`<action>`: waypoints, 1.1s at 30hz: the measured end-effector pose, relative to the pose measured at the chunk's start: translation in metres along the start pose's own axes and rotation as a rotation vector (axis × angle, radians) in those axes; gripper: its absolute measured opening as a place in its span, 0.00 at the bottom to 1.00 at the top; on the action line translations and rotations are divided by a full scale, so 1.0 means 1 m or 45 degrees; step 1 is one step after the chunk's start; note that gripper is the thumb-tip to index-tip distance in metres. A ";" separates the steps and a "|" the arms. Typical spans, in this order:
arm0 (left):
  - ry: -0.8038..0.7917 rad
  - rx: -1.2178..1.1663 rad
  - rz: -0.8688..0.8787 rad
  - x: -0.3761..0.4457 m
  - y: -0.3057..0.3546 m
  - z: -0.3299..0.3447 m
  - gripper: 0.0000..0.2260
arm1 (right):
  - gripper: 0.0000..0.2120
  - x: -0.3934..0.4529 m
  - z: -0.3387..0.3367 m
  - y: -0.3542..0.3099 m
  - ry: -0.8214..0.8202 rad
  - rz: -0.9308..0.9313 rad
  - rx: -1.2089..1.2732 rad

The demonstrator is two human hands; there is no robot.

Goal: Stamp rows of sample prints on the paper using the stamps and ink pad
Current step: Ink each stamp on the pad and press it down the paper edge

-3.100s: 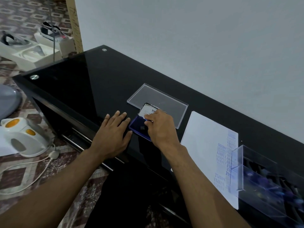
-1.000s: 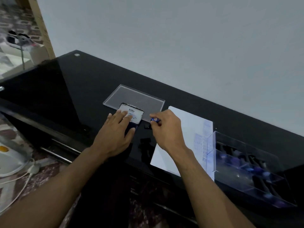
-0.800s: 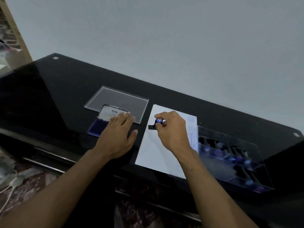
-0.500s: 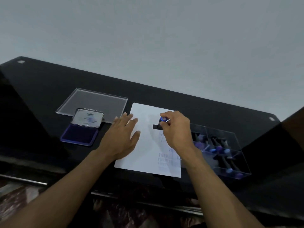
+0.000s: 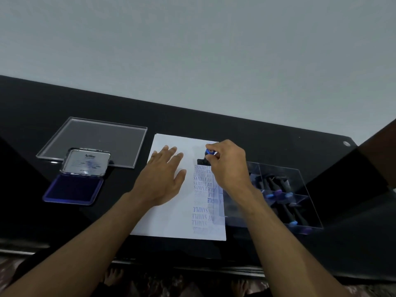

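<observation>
A white sheet of paper (image 5: 171,215) lies on the black glass table, with a column of blue prints (image 5: 203,198) down its right side. My right hand (image 5: 229,166) grips a black stamp with a blue knob (image 5: 205,157), its base on the paper at the top of that column. My left hand (image 5: 162,176) lies flat on the sheet's left half, fingers spread. An open blue ink pad (image 5: 74,186) with its lid raised sits left of the paper.
A clear acrylic lid (image 5: 96,138) lies flat behind the ink pad. A clear acrylic box (image 5: 300,202) holding several more stamps stands against the paper's right edge. The grey wall runs along the table's far side. The table's front edge is close to me.
My right hand carried the stamp from the ink pad over to the paper and set it down above the prints. My left hand moved from the ink pad onto the sheet.
</observation>
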State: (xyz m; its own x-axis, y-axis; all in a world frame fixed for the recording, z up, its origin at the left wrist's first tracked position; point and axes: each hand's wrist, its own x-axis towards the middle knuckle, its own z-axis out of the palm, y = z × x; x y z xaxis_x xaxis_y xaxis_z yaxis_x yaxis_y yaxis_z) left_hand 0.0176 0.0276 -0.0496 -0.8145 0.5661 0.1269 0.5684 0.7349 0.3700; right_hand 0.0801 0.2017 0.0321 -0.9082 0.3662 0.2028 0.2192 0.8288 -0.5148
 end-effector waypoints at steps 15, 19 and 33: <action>-0.025 0.115 0.065 0.026 -0.016 0.013 0.30 | 0.07 0.023 0.017 0.009 -0.046 -0.100 -0.105; -0.030 0.139 0.057 0.027 -0.018 0.016 0.31 | 0.08 0.023 0.020 0.009 -0.046 -0.111 -0.137; -0.019 0.146 0.074 0.025 -0.019 0.016 0.34 | 0.07 0.026 0.022 0.007 -0.099 -0.139 -0.188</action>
State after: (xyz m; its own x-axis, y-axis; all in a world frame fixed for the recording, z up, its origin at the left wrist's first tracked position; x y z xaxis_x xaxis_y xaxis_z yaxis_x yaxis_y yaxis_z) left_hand -0.0116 0.0337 -0.0686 -0.7785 0.6139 0.1309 0.6248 0.7381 0.2546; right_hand 0.0507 0.2078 0.0158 -0.9530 0.2418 0.1826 0.1627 0.9168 -0.3646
